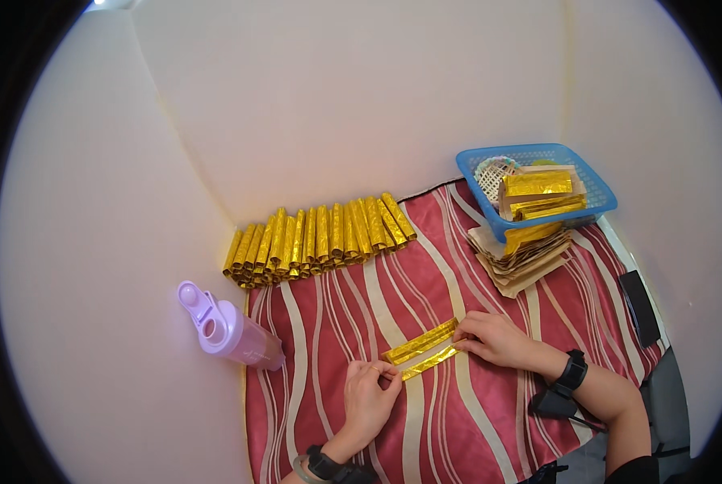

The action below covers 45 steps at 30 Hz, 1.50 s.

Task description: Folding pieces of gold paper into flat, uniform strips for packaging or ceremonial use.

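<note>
A gold foil paper (pixel 422 342), its long edges folded in and a pale strip showing along its middle, lies between my hands at the front of the cloth. At its left end, my left hand (pixel 369 397) is closed, with thumb and fingertips pinching the near corner. My right hand (pixel 491 339) is closed on the opposite end, fingertips bent over the edge. Farther back stands a pile of rolled gold paper tubes (pixel 320 238), stacked in a long row against the wall.
A lilac shaker bottle (pixel 236 332) is on the left. Back right, a blue basket (pixel 599 189) holds gold papers and a small woven basket (pixel 494 173); a stack of brown-backed papers (pixel 518 270) lies before it. A black phone (pixel 639 308) rests near the right edge of the striped red cloth (pixel 336 331).
</note>
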Tool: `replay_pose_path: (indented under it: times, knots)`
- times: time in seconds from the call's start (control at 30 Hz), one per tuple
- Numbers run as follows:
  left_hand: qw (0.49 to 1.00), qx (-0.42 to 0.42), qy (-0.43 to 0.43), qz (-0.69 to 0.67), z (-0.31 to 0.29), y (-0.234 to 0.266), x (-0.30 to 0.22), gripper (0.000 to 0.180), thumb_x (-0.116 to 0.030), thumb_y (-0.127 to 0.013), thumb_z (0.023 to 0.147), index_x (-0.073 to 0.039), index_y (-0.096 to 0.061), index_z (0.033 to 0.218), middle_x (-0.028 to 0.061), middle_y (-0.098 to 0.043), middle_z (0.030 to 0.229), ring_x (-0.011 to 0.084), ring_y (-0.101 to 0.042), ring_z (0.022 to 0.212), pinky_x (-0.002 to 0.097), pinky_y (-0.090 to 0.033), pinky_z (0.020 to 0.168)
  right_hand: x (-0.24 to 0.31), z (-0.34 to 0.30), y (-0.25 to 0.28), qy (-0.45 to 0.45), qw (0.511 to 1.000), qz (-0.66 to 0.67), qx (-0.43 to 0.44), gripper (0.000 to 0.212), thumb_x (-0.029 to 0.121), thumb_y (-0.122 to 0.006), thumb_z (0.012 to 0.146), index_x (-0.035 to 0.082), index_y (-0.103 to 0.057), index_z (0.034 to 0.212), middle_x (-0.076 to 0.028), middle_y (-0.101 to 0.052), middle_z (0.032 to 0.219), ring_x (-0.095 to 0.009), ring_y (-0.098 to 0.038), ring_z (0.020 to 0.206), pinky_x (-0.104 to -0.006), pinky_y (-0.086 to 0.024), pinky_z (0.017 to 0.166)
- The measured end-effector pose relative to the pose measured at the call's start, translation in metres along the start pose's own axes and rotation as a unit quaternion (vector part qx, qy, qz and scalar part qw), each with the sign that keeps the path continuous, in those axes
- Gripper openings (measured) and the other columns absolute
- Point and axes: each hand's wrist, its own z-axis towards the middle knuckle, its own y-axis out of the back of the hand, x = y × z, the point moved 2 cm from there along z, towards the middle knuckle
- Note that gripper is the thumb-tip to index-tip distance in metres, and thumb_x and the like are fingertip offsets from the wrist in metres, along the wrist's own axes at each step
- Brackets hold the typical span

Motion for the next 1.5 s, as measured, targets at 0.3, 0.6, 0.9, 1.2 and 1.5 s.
replay_pose_path:
  times: [0.3, 0.6, 0.9, 1.2, 1.5]
  knots:
    - [0.999, -0.005, -0.035, 0.037, 0.002, 0.001, -0.001, 0.009, -0.007, -0.072, 0.075, -0.003, -0.065, 0.079, 0.0067, -0.064, 0.078, 0.0247, -0.054, 0.083, 0.0359, -0.046, 0.073, 0.002, 0.000, 0.000, -0.004, 1.000, -0.006, -0.009, 0.013, 0.012, -0.065, 0.084, 0.001, -0.059, 0.091, -0.015, -0.059, 0.087, -0.034, -0.059, 0.082, -0.0414, -0.048, 0.072]
    - [0.996, -0.006, -0.044, 0.078, 0.001, 0.000, -0.003, 0.011, -0.009, -0.073, 0.075, -0.004, -0.064, 0.080, 0.0059, -0.061, 0.084, 0.0264, -0.054, 0.085, 0.0373, -0.046, 0.073, 0.007, -0.002, 0.000, -0.008, 0.998, -0.047, -0.028, 0.012, 0.011, -0.066, 0.083, 0.003, -0.058, 0.087, -0.012, -0.058, 0.087, -0.032, -0.059, 0.083, -0.0407, -0.048, 0.070]
    - [0.954, 0.011, -0.252, 0.159, 0.004, -0.004, -0.004, 0.029, -0.006, -0.067, 0.073, -0.016, -0.069, 0.100, 0.0036, -0.055, 0.090, 0.0253, -0.052, 0.089, 0.0366, -0.048, 0.073, 0.003, -0.010, 0.001, 0.136, 0.969, -0.207, -0.014, 0.016, 0.013, -0.063, 0.078, 0.008, -0.064, 0.094, -0.004, -0.060, 0.088, -0.022, -0.060, 0.085, -0.0341, -0.051, 0.070]
    - [0.911, 0.085, -0.315, 0.252, 0.003, -0.007, -0.010, 0.048, -0.010, -0.055, 0.080, -0.020, -0.060, 0.127, 0.0029, -0.050, 0.090, 0.0214, -0.051, 0.090, 0.0343, -0.042, 0.078, 0.020, -0.025, 0.004, 0.173, 0.939, -0.293, 0.051, 0.038, 0.013, -0.056, 0.080, 0.000, -0.061, 0.116, -0.008, -0.057, 0.101, -0.022, -0.057, 0.098, -0.0315, -0.051, 0.076]
    - [0.897, 0.108, -0.317, 0.290, 0.003, -0.007, -0.013, 0.047, -0.011, -0.053, 0.082, -0.019, -0.059, 0.128, 0.0021, -0.049, 0.089, 0.0207, -0.050, 0.091, 0.0348, -0.039, 0.080, 0.021, -0.026, 0.004, 0.183, 0.925, -0.332, 0.039, 0.039, 0.016, -0.054, 0.082, 0.002, -0.060, 0.119, -0.006, -0.056, 0.099, -0.019, -0.054, 0.097, -0.0301, -0.045, 0.081]
